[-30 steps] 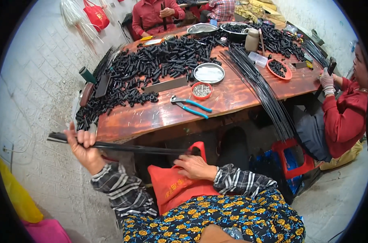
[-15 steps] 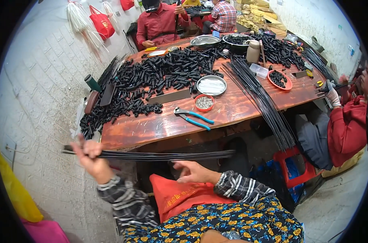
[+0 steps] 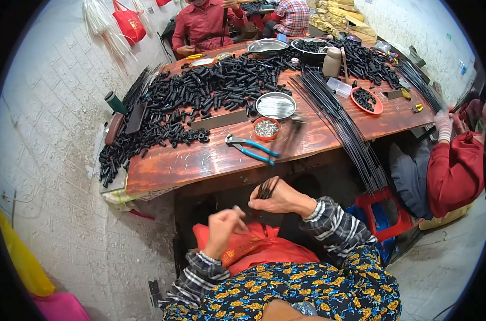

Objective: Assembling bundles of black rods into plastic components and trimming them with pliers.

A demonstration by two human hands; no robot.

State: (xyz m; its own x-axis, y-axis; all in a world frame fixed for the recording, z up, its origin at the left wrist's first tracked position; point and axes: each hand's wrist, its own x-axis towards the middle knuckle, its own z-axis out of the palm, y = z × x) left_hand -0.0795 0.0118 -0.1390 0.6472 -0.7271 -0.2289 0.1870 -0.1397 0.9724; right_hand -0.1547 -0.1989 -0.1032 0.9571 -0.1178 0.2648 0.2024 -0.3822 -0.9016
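Observation:
My right hand (image 3: 280, 197), in front of the table edge, is closed around a bundle of thin black rods (image 3: 265, 189). The far end of the bundle is smeared by motion above the table. To its lower left is my left hand (image 3: 222, 229), its fingers curled in and slightly blurred; what they hold, if anything, cannot be made out. Below both hands a red cloth (image 3: 264, 245) lies over my lap. Blue-handled pliers (image 3: 251, 148) rest near the table's front edge, beside a red dish of small metal pieces (image 3: 266, 128).
Black tubular parts (image 3: 200, 91) cover much of the wooden table (image 3: 173, 168). A round tray of white strips (image 3: 275, 105) stands behind the dish. More black rods (image 3: 342, 134) overhang the edge, near a red stool (image 3: 376, 227). Co-workers sit at the far side and right.
The rods were lying crosswise near my left hand; now my right hand grips them, pointing away from me. My left hand has moved right and closer to my lap.

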